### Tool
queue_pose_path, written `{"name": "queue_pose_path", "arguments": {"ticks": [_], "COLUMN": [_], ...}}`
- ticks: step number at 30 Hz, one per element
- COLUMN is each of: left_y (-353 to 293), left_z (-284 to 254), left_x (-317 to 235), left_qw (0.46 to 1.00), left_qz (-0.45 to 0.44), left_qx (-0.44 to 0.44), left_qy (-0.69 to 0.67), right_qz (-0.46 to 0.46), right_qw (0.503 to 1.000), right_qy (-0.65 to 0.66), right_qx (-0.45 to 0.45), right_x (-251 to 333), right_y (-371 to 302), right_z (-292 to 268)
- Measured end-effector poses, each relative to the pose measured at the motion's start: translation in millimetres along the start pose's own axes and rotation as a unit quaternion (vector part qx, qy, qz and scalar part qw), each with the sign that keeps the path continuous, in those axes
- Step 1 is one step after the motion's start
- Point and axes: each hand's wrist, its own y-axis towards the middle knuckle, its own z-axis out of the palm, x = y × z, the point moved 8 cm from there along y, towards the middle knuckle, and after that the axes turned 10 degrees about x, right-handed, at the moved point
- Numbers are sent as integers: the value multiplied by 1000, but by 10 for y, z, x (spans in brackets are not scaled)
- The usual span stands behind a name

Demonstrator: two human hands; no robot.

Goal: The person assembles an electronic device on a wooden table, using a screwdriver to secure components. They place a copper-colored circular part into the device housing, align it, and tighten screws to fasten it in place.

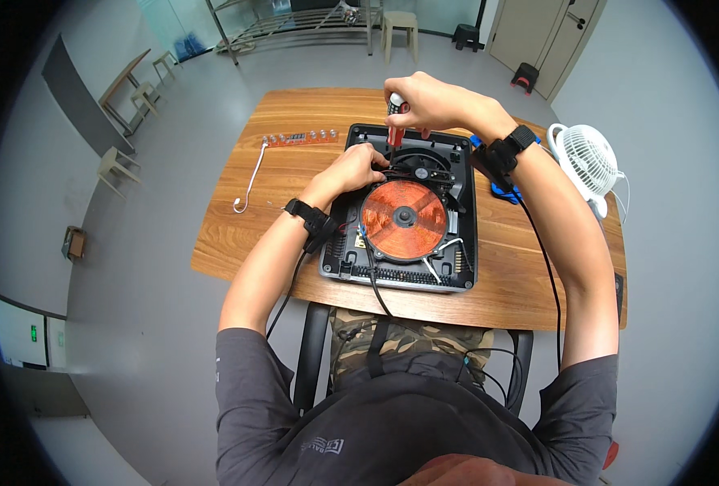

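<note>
An opened induction cooker housing (pixel 469 219), black and roughly square, lies on the wooden table in front of me. Inside it are a round copper coil (pixel 384 212) and, behind that, a black cooling fan (pixel 430 162). My right hand (pixel 430 101) grips a red and white screwdriver (pixel 395 136) from above, its shaft pointing down between the coil and the fan. Close to the shaft's lower end, the fingers of my left hand (pixel 351 172) are bent together at the coil's far left edge. Whatever they hold, and the screwdriver's tip, cannot be made out.
A narrow orange circuit board (pixel 298 139) with a white cable (pixel 253 178) lies on the table's left. A white desk fan (pixel 588 158) stands at the right, near a blue object (pixel 505 193). Dark cords hang from both wrist straps. Beyond the table are stools (pixel 400 26) and a metal rack (pixel 294 28).
</note>
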Motion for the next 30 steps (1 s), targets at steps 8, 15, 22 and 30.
{"name": "queue_pose_path", "arguments": {"ticks": [8,15,22,30], "left_y": [6,16,54,89], "left_z": [9,-2,-2,18], "left_x": [33,36,72,142], "left_qw": [1000,999,998,998], "left_qz": [-20,-34,-41,-46], "left_qx": [6,17,20,20], "left_qy": [-1,-19,-43,-42], "right_qz": [-10,-8,100,61], "right_qw": [1000,1000,990,992], "right_qy": [1,0,-89,-99], "right_qx": [1,4,48,49], "right_x": [-4,-12,-21,-7], "right_y": [51,80,42,111], "right_z": [37,66,46,34]}}
